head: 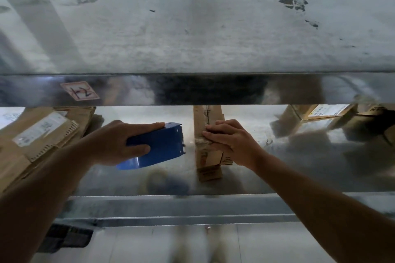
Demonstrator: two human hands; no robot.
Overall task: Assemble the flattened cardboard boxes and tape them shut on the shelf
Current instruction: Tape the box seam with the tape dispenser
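the right hand point(233, 143) grips a narrow cardboard box point(206, 117) that stands upright on the metal shelf point(277, 177). its fingers point(210, 134) curl over the box's near side, with the fingertips on the left face and the palm against the right. the box's top goes up behind the front edge of the upper shelf point(192, 28).

the left hand point(116, 143) holds a blue tape dispenser point(162, 145), thumb pressed on its side and a finger laid straight along its top. the dispenser's toothed end points at the box, just beside it; whether they touch is unclear.

a pile of flattened cardboard point(38, 139) lies at the left end of the shelf, and more boxes point(320, 115) sit at the right.
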